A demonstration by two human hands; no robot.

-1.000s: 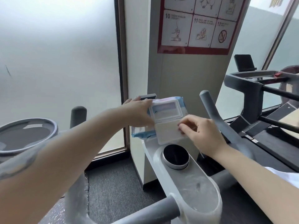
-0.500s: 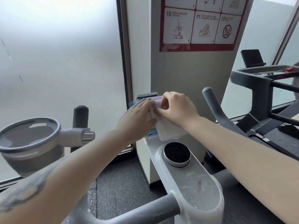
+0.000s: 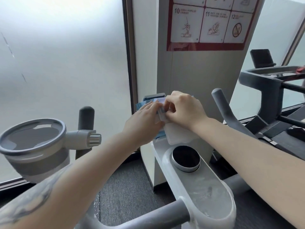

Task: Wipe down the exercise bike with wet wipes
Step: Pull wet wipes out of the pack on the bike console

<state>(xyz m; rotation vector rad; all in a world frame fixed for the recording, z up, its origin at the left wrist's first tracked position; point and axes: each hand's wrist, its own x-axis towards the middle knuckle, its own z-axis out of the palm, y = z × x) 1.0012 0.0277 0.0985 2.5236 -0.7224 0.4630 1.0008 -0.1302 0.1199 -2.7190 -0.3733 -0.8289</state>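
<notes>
Frosted windows and a pillar with a red-bordered sign [image 3: 206, 23] stand beyond your exercise bike [image 3: 203, 194]. The wet wipes pack [image 3: 143, 104] sits at the console's far end. Your left hand [image 3: 142, 123] lies flat on it, fingers straight; your right hand [image 3: 183, 109] pinches at its opening, flip lid [image 3: 177, 134] hanging down. You seem to be drawing a wipe: pull upward. The grey handlebar [image 3: 227, 113] crowds your right; left is freer.
</notes>
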